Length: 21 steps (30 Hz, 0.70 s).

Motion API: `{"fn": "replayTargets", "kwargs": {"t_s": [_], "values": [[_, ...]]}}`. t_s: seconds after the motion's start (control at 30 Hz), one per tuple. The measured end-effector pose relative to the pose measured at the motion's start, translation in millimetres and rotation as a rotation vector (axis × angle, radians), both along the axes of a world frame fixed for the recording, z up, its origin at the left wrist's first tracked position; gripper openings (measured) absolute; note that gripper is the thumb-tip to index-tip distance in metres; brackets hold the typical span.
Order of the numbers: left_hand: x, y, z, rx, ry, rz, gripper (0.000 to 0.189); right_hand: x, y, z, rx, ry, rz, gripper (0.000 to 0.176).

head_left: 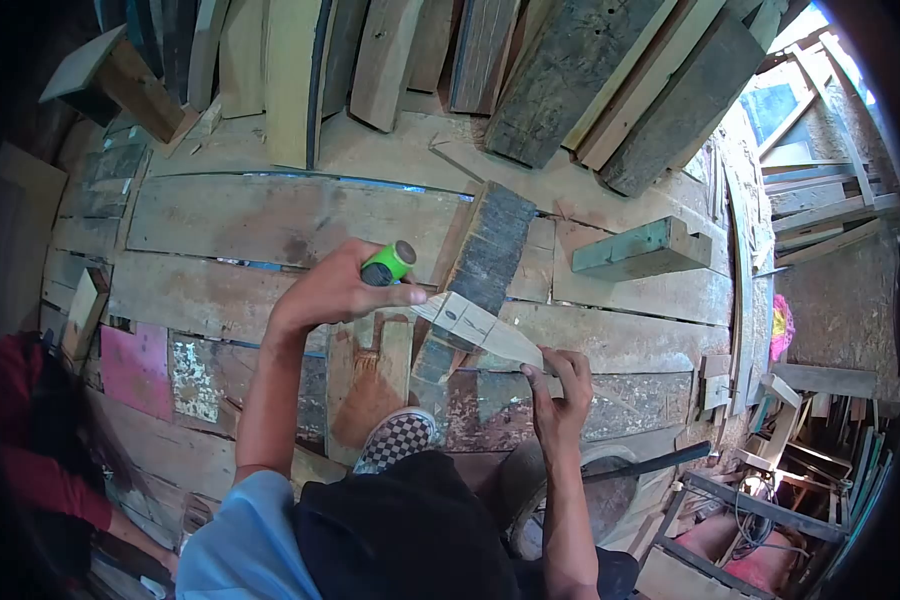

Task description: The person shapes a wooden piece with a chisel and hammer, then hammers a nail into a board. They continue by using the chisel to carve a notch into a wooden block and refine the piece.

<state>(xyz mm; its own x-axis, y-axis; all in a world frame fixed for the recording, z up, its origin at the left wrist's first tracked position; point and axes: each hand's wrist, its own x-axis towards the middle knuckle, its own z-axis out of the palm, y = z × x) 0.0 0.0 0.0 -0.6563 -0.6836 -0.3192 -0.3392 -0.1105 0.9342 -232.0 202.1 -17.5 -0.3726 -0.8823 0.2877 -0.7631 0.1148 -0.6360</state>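
Note:
My left hand [335, 285] is closed round a green-and-black tool handle [390, 262] with a round brown end; the rest of that tool is hidden. Its thumb touches the left end of a pale, tapered piece of wood [478, 328], which has dark cross lines and a few dark spots. At the wood's narrower right end, my right hand [562, 390] pinches it between thumb and fingers. Below the piece, a dark, weathered board [492, 245] lies across the planks. A short wooden block with a checked shoe [398, 437] near it sits below my left hand.
Long boards and beams [570, 80] lie along the far side. A greenish wooden block [638, 250] rests on the plank floor [300, 225] at right. Another person's maroon sleeve [55, 490] shows at lower left. Stacked timber and a metal frame [760, 510] stand at right.

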Motion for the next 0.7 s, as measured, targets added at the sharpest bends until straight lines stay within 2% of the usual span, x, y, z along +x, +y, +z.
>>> {"fn": "replayTargets", "kwargs": {"t_s": [0.07,0.1,0.17,0.3,0.37,0.7], "values": [[-3,-1,-5,-0.047,0.086,-0.070,0.041,-1,-1,2,0.001,0.035,-0.011,0.026],[0,0,-1,-0.051,0.072,-0.075,0.041,3,1,3,-0.004,0.022,-0.015,0.026],[-1,-1,1,-0.075,0.054,-0.189,0.036,3,0,7,0.001,0.014,-0.032,0.027],[-7,4,-11,-0.103,0.125,-0.183,0.032,3,0,12,-0.017,0.090,-0.019,0.028],[-8,5,-15,-0.019,0.271,-0.167,0.028,5,-1,15,-0.063,0.160,-0.025,0.026],[-14,7,-3,-0.086,0.387,-0.188,0.022,10,1,9,-0.052,0.054,-0.025,0.020]]}}
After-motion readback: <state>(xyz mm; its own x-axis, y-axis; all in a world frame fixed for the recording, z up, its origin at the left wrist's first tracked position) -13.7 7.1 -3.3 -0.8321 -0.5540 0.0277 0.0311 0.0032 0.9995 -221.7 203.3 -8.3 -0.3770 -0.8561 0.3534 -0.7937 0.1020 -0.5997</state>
